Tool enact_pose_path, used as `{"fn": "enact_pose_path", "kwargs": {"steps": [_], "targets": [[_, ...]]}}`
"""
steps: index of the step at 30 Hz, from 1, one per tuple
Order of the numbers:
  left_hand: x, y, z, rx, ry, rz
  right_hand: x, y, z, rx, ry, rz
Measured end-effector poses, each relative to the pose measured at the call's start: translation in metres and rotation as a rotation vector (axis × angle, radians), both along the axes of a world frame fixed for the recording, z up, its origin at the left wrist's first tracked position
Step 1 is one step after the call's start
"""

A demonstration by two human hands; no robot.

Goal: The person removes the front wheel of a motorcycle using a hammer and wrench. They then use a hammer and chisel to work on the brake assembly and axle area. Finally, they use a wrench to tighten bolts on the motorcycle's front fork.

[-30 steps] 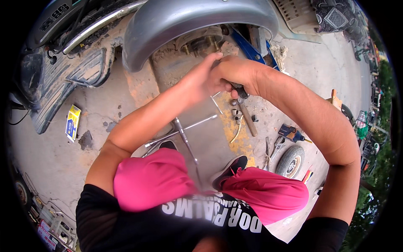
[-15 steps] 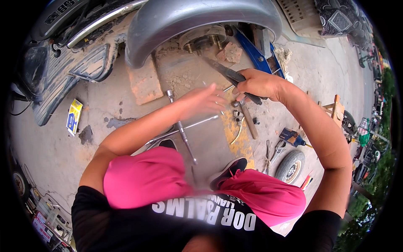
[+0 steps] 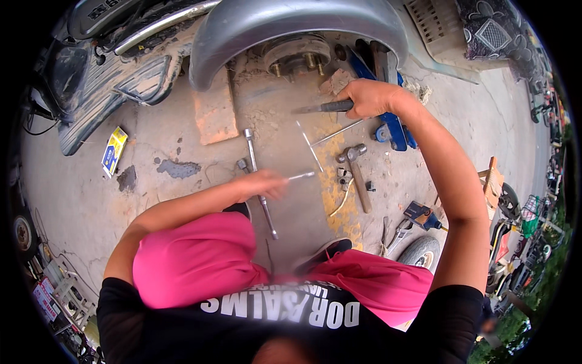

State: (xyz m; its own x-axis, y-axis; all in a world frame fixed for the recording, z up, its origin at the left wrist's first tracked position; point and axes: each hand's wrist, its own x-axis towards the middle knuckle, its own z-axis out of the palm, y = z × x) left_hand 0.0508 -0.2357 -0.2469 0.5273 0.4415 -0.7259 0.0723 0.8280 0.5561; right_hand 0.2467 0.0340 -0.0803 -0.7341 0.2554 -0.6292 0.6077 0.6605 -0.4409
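Note:
My right hand (image 3: 371, 99) is closed round the black handle of a tool with a flat, tapered grey blade (image 3: 308, 110). The blade points left, above the ground and below the wheel hub (image 3: 301, 57), whose studs show under the grey fender (image 3: 291, 19). Motion smears the fingers of my left hand (image 3: 262, 184), which is over the chrome cross lug wrench (image 3: 253, 151); contact cannot be made out. Right of that lie a thin T-shaped metal rod tool (image 3: 333, 134) and a ball-peen hammer (image 3: 360, 182) with a wooden handle.
A blue jack (image 3: 394, 130) stands by the right forearm. Bricks (image 3: 215, 115) lie near the fender. A blue-and-yellow box (image 3: 113, 151) is at left. At right are an adjustable wrench (image 3: 397, 235), a dark blue bottle (image 3: 422, 215) and a small wheel (image 3: 420, 255).
My left hand has drawn back toward me, down to the lug wrench. My right hand has moved up and farther from me, turning the blade nearly level, away from the hub.

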Motion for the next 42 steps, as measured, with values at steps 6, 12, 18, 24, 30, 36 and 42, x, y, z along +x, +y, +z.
{"fn": "enact_pose_path", "kwargs": {"steps": [6, 12, 18, 24, 30, 36, 42], "targets": [[0.012, -0.001, 0.004, 0.010, -0.009, -0.031, 0.006, 0.026, -0.018, 0.160, 0.030, -0.127], [0.009, -0.004, 0.002, -0.015, -0.005, -0.009, -0.004, 0.014, -0.001, -0.093, -0.106, -0.186], [0.006, 0.000, 0.003, 0.009, 0.003, -0.017, -0.003, 0.021, -0.013, -0.256, -0.159, -0.224], [0.005, -0.005, -0.002, -0.007, 0.029, 0.006, -0.009, 0.027, -0.008, -0.269, -0.121, -0.329], [0.000, -0.004, -0.005, -0.001, 0.074, 0.029, 0.004, 0.026, -0.029, -0.461, -0.092, -0.461], [-0.003, -0.007, -0.011, -0.002, 0.054, 0.033, 0.005, 0.015, -0.024, -0.566, -0.004, -0.546], [0.000, -0.004, -0.010, -0.022, 0.074, 0.032, 0.015, 0.012, -0.042, -0.630, 0.006, -0.405]]}}
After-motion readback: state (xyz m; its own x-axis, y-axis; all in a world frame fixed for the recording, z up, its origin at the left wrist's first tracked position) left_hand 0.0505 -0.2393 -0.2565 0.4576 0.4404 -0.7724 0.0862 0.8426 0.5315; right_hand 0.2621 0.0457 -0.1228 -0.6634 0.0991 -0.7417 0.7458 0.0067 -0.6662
